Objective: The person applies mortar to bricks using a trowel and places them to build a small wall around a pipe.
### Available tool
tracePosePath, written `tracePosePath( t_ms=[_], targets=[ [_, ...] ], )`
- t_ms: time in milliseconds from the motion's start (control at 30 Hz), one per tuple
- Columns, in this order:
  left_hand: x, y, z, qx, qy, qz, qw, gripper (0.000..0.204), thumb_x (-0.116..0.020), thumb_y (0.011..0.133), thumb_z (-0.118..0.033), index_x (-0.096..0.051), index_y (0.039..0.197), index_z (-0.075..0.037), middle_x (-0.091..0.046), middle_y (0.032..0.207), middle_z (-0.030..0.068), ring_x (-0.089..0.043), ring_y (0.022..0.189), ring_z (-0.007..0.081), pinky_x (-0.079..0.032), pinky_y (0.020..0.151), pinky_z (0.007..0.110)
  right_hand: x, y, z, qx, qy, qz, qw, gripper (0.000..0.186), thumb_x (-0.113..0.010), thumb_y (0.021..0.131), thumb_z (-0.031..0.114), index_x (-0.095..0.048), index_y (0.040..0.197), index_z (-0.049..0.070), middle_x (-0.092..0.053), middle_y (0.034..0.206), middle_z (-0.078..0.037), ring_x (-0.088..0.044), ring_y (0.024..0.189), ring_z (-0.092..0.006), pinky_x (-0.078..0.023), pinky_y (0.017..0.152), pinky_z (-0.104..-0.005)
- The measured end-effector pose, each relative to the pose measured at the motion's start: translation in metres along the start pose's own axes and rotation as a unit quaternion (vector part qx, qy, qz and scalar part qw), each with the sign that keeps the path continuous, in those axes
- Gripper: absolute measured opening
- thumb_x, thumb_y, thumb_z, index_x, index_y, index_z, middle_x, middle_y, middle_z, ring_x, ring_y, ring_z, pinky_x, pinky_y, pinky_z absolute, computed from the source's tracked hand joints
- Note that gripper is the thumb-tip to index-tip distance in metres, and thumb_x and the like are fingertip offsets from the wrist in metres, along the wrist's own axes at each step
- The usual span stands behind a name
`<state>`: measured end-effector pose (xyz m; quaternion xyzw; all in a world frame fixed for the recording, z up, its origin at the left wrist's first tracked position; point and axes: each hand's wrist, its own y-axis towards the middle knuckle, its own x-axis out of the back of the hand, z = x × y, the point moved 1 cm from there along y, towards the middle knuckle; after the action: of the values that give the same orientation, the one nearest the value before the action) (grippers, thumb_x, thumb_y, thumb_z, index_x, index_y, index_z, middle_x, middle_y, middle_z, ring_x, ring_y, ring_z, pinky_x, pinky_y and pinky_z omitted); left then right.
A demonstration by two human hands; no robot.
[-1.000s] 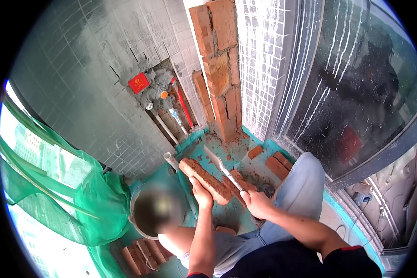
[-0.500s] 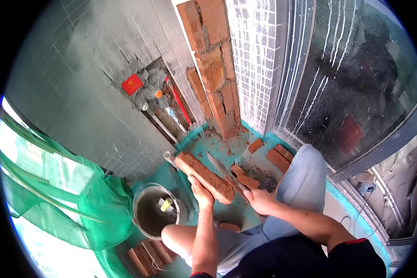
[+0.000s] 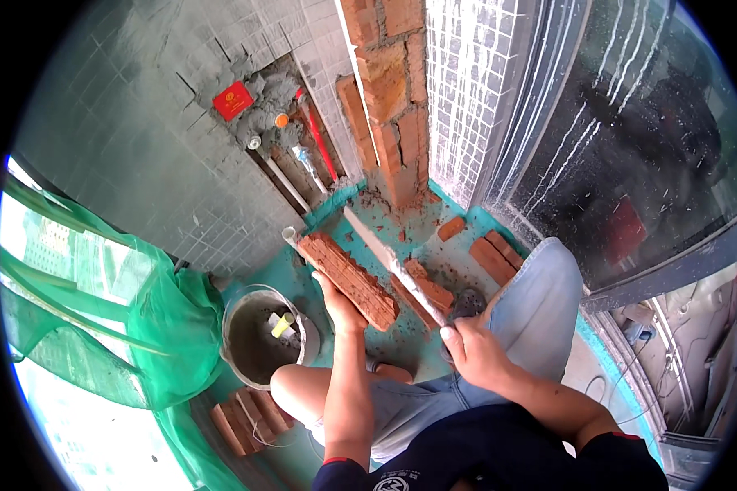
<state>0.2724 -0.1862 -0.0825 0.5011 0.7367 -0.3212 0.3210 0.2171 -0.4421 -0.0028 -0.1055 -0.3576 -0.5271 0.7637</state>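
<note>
Since the frame half a second ago, the trowel (image 3: 385, 252) has swung away from the held brick (image 3: 348, 282), leaving a wider gap between them. Largest here is the brick column (image 3: 395, 131), standing beyond the bucket and to its right. The bucket (image 3: 309, 340) itself has a bright yellow thing (image 3: 282, 325) inside, and a stack of bricks (image 3: 250, 421) lies on its near side. The held brick is tilted in the air, just right of the bucket; the left hand (image 3: 342, 304) is clamped around its lower edge. Farther right of the bucket, the right hand (image 3: 479, 356) is closed on the trowel's handle. With only one hand under a rough, crumbly-looking brick, a loosened grip could drop it. Its far end seems close to the white pipe stub (image 3: 290, 236) beyond the bucket, so a careless turn could knock that; a hard trowel stroke could chip the brick's edge.
</note>
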Motion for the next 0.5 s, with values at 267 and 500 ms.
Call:
tracePosePath(
  t_ms=[267,500],
  targets=[
    [0.003,0.001,0.0,-0.088,0.075,-0.097,0.989,0.072,-0.027,0.096,-0.066,-0.044,0.135,-0.008,-0.059,0.118,0.011,-0.059,0.102,0.0244,-0.049,0.088,0.038,-0.023,-0.001,0.004,-0.01,0.011,0.065,0.998,0.03,-0.048,0.1,0.027,-0.053,0.086,0.001,-0.053,0.054,-0.019,-0.053,0.049,-0.0399,-0.041,0.05,-0.0473],
    [-0.006,0.012,-0.007,-0.072,0.072,-0.139,0.985,0.074,-0.026,0.096,-0.066,-0.039,0.139,-0.006,-0.053,0.129,0.0122,-0.056,0.112,0.026,-0.045,0.098,0.039,0.001,0.02,0.026,0.107,0.141,-0.051,0.983,0.021,-0.052,0.096,0.021,-0.053,0.088,0.001,-0.055,0.058,-0.013,-0.056,0.048,-0.0322,-0.043,0.046,-0.0404]
  ],
)
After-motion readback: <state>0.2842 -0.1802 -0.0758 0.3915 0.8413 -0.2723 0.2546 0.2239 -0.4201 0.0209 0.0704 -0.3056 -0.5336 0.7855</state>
